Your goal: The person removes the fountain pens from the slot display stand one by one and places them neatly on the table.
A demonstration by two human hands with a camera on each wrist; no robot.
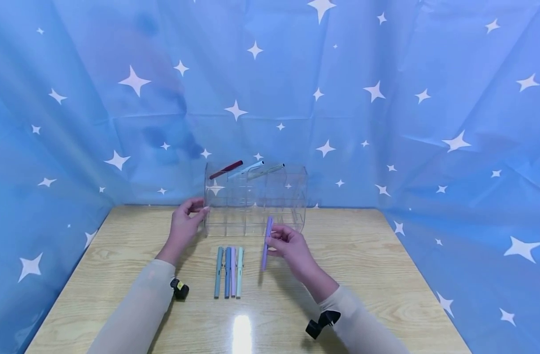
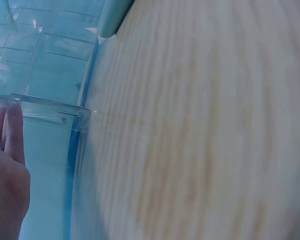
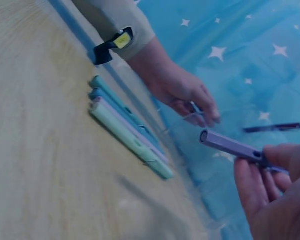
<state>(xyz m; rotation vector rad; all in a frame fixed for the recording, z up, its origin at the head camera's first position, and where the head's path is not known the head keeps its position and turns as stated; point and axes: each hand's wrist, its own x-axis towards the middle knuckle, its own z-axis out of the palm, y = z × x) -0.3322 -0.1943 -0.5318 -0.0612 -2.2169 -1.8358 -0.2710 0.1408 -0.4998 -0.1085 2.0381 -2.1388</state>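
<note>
Pinching a purple pen (image 1: 265,254) in the right hand (image 1: 292,248), above the table (image 1: 363,265), near the front of a clear rack (image 1: 234,215). Gripping the rack's left end with the left hand (image 1: 185,223). With four pens (image 1: 233,275) lying side by side nearby, and three slanted pens (image 1: 248,168) in the rack.

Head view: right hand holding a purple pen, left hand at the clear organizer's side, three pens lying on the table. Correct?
Not three: the head view shows four pens lying on the table. The rest stands: right hand holding a purple pen, left hand at the side of the clear organizer.
</note>
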